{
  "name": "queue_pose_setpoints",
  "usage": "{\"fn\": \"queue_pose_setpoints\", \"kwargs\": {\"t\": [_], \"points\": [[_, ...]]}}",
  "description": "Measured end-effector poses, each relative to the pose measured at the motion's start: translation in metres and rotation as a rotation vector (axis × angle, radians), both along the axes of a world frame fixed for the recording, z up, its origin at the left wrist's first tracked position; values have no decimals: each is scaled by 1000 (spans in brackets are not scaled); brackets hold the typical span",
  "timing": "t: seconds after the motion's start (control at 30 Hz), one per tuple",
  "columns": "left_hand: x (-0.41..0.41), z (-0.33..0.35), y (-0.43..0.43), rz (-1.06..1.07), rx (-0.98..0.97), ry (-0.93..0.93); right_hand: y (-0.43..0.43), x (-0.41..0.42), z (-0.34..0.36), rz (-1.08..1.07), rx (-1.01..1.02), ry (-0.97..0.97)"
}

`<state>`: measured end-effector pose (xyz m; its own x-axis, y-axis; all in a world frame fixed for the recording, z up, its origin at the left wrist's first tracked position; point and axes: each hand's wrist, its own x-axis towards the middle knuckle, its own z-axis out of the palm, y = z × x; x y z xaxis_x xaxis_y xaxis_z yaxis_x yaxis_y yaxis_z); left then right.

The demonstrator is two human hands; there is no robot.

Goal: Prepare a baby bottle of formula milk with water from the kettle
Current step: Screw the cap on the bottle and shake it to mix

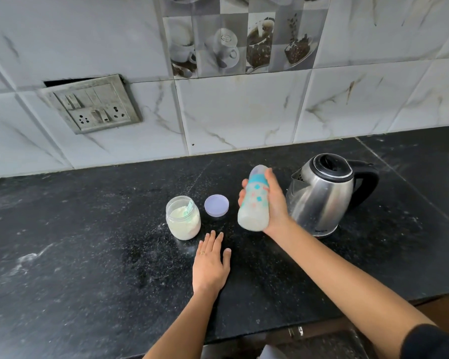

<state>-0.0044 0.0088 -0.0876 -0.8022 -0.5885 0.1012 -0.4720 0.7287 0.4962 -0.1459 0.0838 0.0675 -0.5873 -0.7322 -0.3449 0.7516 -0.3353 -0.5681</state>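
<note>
Head view, and the bottle [254, 200] is up off the table [88, 242], near the middle of the frame. It is tilted, with its capped top leaning toward 12 o'clock and its base toward 6. The teal ring and clear cap are on, and pale milky liquid sits in the lower end.

The right hand [276, 206] has it. Its fingers [244, 183] are wrapped round the body from behind and the thumb is up by the ring, a full grasp.

At the bottle's 3 o'clock the steel kettle [322, 193] stands just beside that hand, lid shut, spout toward the bottle. At 9 o'clock a lilac lid [216, 205] lies flat. Beyond it, also at 9, is the open jar [183, 220] of white powder with a green scoop [189, 207] standing in it.

Down at 7 o'clock the left hand [210, 263] rests palm-down on the table, fingers straight and released, holding nothing.

Water and powder look to be in already and the top is closed, so I read this as the mixing step, close to the finish. The next move needs a firm hold below the ring while the contents blend. After that comes a check for lumps, then setting the bottle down upright at a free spot between lid and kettle. The idle left hand is well placed to put the lilac lid back on the jar.
</note>
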Motion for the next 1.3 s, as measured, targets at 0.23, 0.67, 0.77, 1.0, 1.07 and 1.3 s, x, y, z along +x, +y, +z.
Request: {"fn": "queue_pose_setpoints", "kwargs": {"t": [0.23, 0.67, 0.77, 1.0, 1.07, 1.3], "points": [[0, 0, 0, 0, 6, 7, 2, 7, 3, -16, -52, -3], [1, 2, 0, -11, 10, 3, 8, 24, 1, 107, 28, 72], [2, 1, -1, -6, 6, 10, 11, 27, 2, 162, 35, 150], [1, 1, -1, -9, -3, -8, 13, 22, 2, 164, 37, 113], [1, 0, -1, -8, -8, -10, 15, 30, 1, 222, 55, 157], [2, 1, 0, -13, -8, -9, 14, 32, 20, 157, -62, 141]]}}
